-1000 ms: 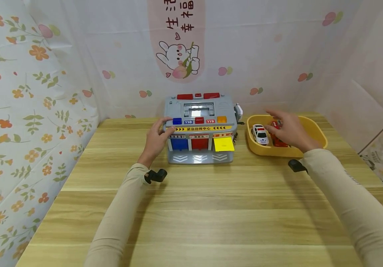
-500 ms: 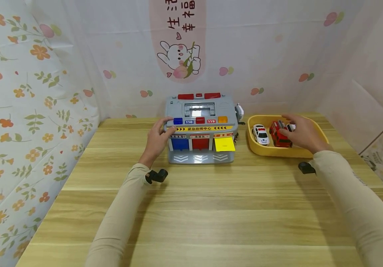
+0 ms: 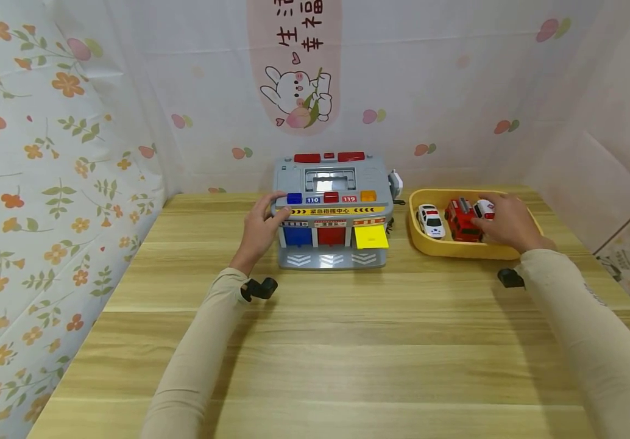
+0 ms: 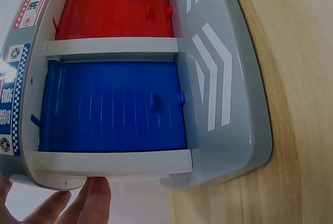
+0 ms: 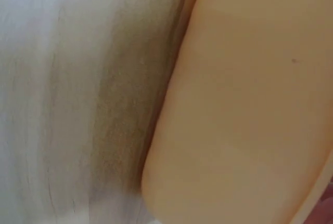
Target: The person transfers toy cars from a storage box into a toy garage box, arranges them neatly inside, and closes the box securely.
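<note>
White cloth printed with flowers and fruit (image 3: 194, 91): upright behind and to both sides; a rabbit picture and Chinese characters show at the back.
Pale wood-grained worktop (image 3: 315, 341): its back edge meets the cloth.
Grey plastic toy station with coloured roof lights (image 3: 331, 211): near the middle of the worktop's back edge, facing the front edge; a white part sits at its right end.
Yellow rounded plastic tray (image 3: 457, 249): near the worktop's back right corner, just beside the station.
Left hand (image 3: 258, 230): grasping the station's upper left corner, thumb at the front and fingers round the side.
Right hand (image 3: 512, 225): at the tray, thumb and fingers about a small white toy vehicle with red trim (image 3: 484, 209); whether they grip it I cannot tell.
Red toy fire truck (image 3: 462, 221): in the tray, between the two white vehicles.
White toy police car (image 3: 431, 222): at the tray's left end.
Station doors: blue (image 3: 297, 236) and red (image 3: 331, 236) closed; yellow flap (image 3: 371, 237) standing outward.
</note>
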`<state>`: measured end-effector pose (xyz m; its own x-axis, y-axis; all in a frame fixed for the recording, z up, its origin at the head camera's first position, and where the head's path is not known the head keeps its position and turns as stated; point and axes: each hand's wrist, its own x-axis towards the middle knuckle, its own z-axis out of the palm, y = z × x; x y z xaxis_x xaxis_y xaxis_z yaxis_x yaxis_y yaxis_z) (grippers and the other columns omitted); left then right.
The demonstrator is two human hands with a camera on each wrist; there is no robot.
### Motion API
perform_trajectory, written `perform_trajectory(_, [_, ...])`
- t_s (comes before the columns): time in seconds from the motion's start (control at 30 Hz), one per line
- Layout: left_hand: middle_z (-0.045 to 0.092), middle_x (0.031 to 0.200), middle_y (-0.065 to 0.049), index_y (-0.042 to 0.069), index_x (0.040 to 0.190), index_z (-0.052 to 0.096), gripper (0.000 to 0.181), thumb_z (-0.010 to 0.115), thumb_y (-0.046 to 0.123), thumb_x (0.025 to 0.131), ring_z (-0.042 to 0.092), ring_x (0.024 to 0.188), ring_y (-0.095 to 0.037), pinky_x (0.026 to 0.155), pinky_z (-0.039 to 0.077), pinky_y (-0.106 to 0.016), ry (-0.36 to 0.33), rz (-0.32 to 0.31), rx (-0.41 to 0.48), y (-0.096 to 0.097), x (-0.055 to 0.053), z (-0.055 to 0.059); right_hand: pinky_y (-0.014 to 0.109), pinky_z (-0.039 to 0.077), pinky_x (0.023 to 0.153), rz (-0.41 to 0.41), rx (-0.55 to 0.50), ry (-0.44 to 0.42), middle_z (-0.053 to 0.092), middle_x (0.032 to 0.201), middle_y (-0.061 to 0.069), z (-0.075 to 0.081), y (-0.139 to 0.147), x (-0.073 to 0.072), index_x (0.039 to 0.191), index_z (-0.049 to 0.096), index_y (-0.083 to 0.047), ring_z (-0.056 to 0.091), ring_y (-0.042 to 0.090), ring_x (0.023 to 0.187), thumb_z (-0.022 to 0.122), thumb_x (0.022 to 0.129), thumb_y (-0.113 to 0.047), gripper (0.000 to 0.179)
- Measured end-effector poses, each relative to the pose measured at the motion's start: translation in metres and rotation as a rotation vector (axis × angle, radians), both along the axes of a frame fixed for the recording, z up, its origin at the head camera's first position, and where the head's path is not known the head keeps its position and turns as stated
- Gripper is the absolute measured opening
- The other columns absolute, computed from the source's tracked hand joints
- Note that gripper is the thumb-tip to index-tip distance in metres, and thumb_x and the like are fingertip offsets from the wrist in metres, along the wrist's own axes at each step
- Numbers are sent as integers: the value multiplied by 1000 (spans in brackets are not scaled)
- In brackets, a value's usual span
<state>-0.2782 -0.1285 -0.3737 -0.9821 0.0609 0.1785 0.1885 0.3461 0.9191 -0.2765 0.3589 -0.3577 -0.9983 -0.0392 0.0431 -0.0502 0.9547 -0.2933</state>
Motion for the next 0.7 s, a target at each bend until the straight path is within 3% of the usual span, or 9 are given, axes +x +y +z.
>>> perform_trajectory(0.17, [44, 151, -4, 26, 138, 54, 39, 57, 37, 100, 63, 122, -35, 108, 47, -54, 3, 3, -9, 1, 0, 1, 71, 29, 111, -34, -7, -32, 40, 142, 40, -3, 1, 0, 145, 41, 5, 34, 58, 131, 62, 96, -25, 62])
perform_trajectory(0.7, [46, 148, -7, 25, 137, 55, 38, 58, 36, 100, 64, 121, -36, 103, 51, -54, 13, 12, 3, 2, 1, 0, 70, 37, 103, 4, -28, -90, 50, 132, 42, -7, 20, -1, 141, 45, 7, 43, 56, 122, 61, 96, -33, 62])
